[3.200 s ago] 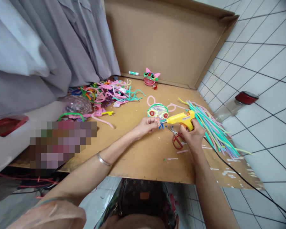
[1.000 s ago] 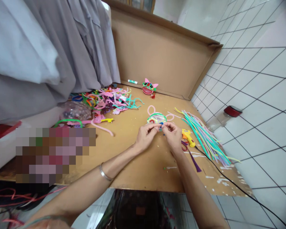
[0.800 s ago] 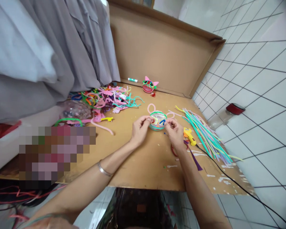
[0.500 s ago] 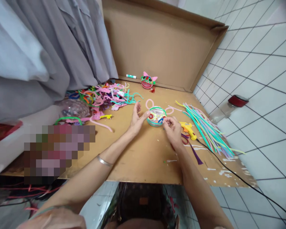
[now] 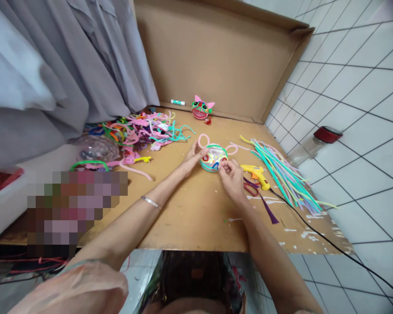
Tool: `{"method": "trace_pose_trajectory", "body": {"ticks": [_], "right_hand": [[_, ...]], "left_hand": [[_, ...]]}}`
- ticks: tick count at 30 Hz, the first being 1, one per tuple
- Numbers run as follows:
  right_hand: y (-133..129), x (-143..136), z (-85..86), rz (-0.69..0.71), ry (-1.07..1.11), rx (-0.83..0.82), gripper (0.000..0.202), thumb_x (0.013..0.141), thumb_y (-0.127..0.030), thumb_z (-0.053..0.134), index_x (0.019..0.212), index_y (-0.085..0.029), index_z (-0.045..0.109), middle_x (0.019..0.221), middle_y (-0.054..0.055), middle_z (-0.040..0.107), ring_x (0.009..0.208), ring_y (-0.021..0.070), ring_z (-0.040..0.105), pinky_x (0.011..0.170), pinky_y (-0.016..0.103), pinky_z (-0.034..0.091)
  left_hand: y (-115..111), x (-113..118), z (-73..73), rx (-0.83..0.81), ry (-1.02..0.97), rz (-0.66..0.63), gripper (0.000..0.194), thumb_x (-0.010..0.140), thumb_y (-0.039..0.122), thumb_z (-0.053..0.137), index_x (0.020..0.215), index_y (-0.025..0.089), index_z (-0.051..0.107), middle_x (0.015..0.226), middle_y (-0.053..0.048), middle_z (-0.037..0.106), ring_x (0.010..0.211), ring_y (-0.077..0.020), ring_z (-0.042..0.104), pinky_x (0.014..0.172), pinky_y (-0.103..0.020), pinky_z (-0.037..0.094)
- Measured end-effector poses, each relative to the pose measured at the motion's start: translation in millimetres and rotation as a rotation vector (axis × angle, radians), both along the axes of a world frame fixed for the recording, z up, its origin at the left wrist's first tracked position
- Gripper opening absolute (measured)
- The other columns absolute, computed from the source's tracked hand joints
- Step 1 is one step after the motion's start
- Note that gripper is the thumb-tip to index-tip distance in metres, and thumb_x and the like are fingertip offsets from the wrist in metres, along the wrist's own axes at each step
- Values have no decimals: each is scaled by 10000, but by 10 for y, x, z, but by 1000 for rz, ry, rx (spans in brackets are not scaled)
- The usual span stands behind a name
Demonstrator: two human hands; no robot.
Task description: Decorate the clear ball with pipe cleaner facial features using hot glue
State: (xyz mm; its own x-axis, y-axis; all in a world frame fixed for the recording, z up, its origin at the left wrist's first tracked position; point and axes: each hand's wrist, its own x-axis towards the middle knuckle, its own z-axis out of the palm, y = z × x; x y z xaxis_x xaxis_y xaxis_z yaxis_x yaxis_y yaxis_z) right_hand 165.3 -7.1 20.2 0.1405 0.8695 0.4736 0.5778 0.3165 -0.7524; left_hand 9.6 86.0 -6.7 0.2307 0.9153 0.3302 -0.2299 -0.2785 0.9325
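Steadies round craft face (image 5: 218, 152), near frame centre, with left hand (image 5: 191, 159), grip wide against its left edge; pinches blue piece (image 5: 215, 165) in right hand (image 5: 232, 178), grip narrow, at its lower front. Calls for light, even pressure, level alignment beneath red eyes, and fingertips clear of any hot glue.

This looked like a small craft workspace: a brown counter (image 5: 183, 218) bore a tangle of fuzzy coloured stems (image 5: 150, 128), a straight bundle of them (image 5: 284, 174), a yellow glue gun (image 5: 257, 174) and white glue-like smears, beside a white tiled wall (image 5: 356, 96)
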Motion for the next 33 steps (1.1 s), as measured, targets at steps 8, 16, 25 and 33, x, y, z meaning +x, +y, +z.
{"method": "trace_pose_trajectory", "body": {"ticks": [8, 16, 25, 33], "right_hand": [[-4, -18, -12, -17, -14, -2, 150, 804, -307, 559, 740, -199, 640, 764, 0, 601, 675, 132, 522, 722, 287, 409], [10, -28, 3, -21, -47, -5, 152, 810, -306, 548, 744, -206, 644, 768, 10, 599, 707, 151, 534, 712, 290, 405], [15, -18, 14, -58, -92, 7, 151, 809, -303, 545, 730, -213, 638, 754, 5, 598, 707, 154, 532, 714, 290, 395], [0, -44, 34, -79, -86, 15, 140, 798, -289, 548, 702, -214, 619, 737, -8, 586, 655, 142, 525, 705, 296, 388]], "left_hand": [[-127, 48, 29, -51, -26, -30, 857, 609, 604, 760, 1302, 186, 480, 1408, -132, 493, 1362, -320, 392, 1126, -428, 326], [-176, 50, 25, -81, -28, -84, 831, 627, 622, 743, 1285, 176, 497, 1346, -129, 555, 1296, -308, 470, 1089, -402, 364], [-174, 41, 0, -65, -15, -85, 824, 623, 568, 771, 1288, 162, 501, 1327, -143, 560, 1255, -303, 502, 1079, -418, 370], [-211, 33, 56, -56, 0, -110, 842, 573, 481, 822, 1293, 186, 499, 1288, -123, 574, 1227, -299, 515, 1069, -435, 382]]}}
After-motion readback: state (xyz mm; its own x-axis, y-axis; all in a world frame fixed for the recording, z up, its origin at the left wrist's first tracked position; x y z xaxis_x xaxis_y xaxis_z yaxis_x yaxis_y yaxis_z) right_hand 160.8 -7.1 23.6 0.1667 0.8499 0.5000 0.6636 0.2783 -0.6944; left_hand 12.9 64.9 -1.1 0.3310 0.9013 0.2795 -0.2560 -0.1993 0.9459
